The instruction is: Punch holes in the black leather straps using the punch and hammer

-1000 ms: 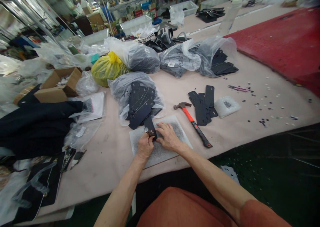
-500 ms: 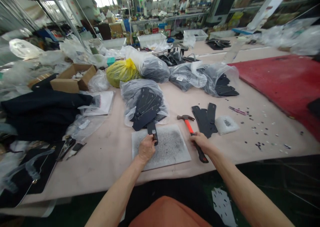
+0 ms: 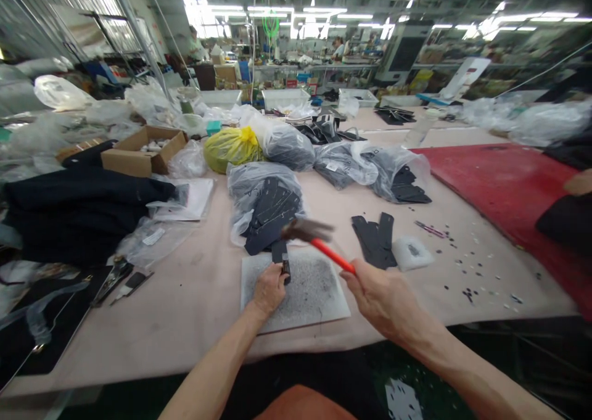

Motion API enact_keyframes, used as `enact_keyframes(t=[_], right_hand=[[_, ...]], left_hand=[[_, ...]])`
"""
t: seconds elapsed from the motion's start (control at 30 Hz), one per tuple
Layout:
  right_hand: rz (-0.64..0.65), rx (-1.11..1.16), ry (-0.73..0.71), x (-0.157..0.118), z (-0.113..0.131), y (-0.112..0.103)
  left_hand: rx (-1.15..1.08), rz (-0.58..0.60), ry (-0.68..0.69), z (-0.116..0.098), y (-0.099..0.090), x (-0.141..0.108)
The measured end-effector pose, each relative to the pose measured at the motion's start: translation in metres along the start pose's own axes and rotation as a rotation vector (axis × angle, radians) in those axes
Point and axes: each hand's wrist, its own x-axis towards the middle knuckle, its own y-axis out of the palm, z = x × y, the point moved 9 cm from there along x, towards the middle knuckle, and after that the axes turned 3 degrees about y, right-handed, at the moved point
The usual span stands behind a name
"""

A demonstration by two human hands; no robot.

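Note:
My left hand (image 3: 269,289) is closed around a small dark punch tool (image 3: 286,268), held upright on a black strip (image 3: 279,251) at the upper left part of a speckled white board (image 3: 314,284). In my right hand (image 3: 382,293) is a hammer with an orange-red and black handle (image 3: 333,256). Its blurred head (image 3: 308,229) is raised above the strip and the tool. Just behind the board, a clear plastic bag (image 3: 240,176) lies open with black strips (image 3: 275,210) spilling out. More black pieces (image 3: 377,241) lie right of the hammer.
A white block (image 3: 413,253), pink-handled tweezers (image 3: 429,229) and small scattered bits lie at the right, near a red sheet (image 3: 499,173). Filled bags, a yellow bag (image 3: 234,148) and a cardboard box (image 3: 143,155) stand behind. Another person's hand (image 3: 580,183) shows at the right edge.
My right hand has lifted the hammer off the table and swung its head up and left over the board. My left hand still grips the tool. The camera view has tilted up.

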Motion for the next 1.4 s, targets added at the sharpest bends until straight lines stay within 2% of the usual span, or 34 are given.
enact_keyframes(t=[0.07, 0.1, 0.17, 0.23, 0.27, 0.3, 0.33, 0.43, 0.47, 0.5, 0.53, 0.6, 0.63, 0.67, 0.7, 0.73, 0.8, 0.83, 0.87, 0.93, 1.0, 1.1, 1.2, 1.23, 1.3, 1.33, 1.4], right_hand=[[0.129, -0.134, -0.097, -0.001, 0.013, 0.003], [0.144, -0.153, -0.115, -0.001, 0.018, 0.0], [0.043, -0.084, -0.084, 0.002, 0.023, -0.017], [-0.17, 0.05, 0.022, 0.0, 0.019, -0.037], [-0.242, 0.099, 0.062, -0.003, 0.016, -0.041], [-0.25, 0.116, 0.077, -0.005, 0.014, -0.037], [-0.192, 0.102, 0.069, -0.006, 0.013, -0.029], [0.195, 0.0, 0.003, -0.005, 0.013, 0.007], [0.263, -0.003, 0.015, -0.003, 0.012, 0.009], [0.253, 0.025, 0.048, 0.001, 0.011, 0.003], [0.181, 0.09, 0.086, 0.006, 0.012, -0.009], [-0.12, 0.284, 0.185, 0.012, 0.007, -0.041], [-0.259, 0.362, 0.214, 0.01, 0.004, -0.051], [-0.324, 0.392, 0.216, 0.008, 0.002, -0.052], [-0.304, 0.362, 0.2, 0.006, 0.001, -0.046], [-0.195, 0.28, 0.169, 0.006, 0.001, -0.031], [0.13, 0.047, 0.108, -0.001, -0.007, 0.007], [0.247, -0.05, 0.105, -0.007, -0.017, 0.021], [0.302, -0.114, 0.119, -0.012, -0.028, 0.028], [0.307, -0.14, 0.182, -0.016, -0.052, 0.033], [0.294, -0.021, 0.294, -0.018, -0.077, 0.043], [0.314, 0.254, 0.542, -0.02, -0.117, 0.082], [0.292, 0.308, 0.701, -0.015, -0.143, 0.117], [0.268, 0.28, 0.704, -0.011, -0.145, 0.123], [0.189, 0.162, 0.611, 0.002, -0.135, 0.126], [0.148, 0.089, 0.516, 0.009, -0.12, 0.127], [0.107, -0.011, 0.263, 0.018, -0.077, 0.134]], left_hand=[[0.005, 0.005, -0.004, 0.0, 0.0, 0.0], [0.007, 0.005, -0.009, 0.0, 0.0, 0.0], [0.007, 0.008, -0.019, 0.001, 0.0, 0.0], [0.004, 0.018, -0.025, 0.002, 0.001, -0.001], [0.004, 0.02, -0.028, 0.003, 0.001, -0.001], [0.003, 0.024, -0.028, 0.003, 0.002, -0.001], [0.004, 0.026, -0.021, 0.003, 0.003, -0.001], [0.013, 0.017, 0.001, 0.001, 0.004, 0.0], [0.009, 0.015, 0.002, 0.001, 0.004, 0.0], [0.001, 0.014, -0.004, 0.001, 0.004, 0.001], [-0.01, 0.013, -0.017, 0.002, 0.003, 0.001], [-0.035, 0.019, -0.041, 0.003, 0.002, 0.0], [-0.041, 0.017, -0.051, 0.003, 0.001, 0.0], [-0.047, 0.018, -0.054, 0.003, 0.001, 0.0], [-0.051, 0.02, -0.053, 0.003, 0.001, 0.0], [-0.053, 0.018, -0.052, 0.004, 0.001, 0.0], [-0.057, 0.016, -0.049, 0.004, 0.001, -0.001], [-0.058, 0.015, -0.049, 0.005, 0.002, -0.001], [-0.058, 0.013, -0.05, 0.005, 0.002, -0.001], [-0.056, 0.006, -0.045, 0.005, 0.002, -0.001], [-0.054, -0.003, -0.037, 0.004, 0.0, 0.0], [-0.061, 0.003, -0.039, 0.002, 0.0, 0.001], [-0.064, 0.025, -0.059, 0.004, 0.001, 0.001], [-0.061, 0.031, -0.07, 0.006, 0.002, 0.0], [-0.055, 0.045, -0.098, 0.01, 0.004, -0.001], [-0.052, 0.054, -0.111, 0.013, 0.006, -0.002], [-0.051, 0.074, -0.133, 0.017, 0.01, -0.004]])
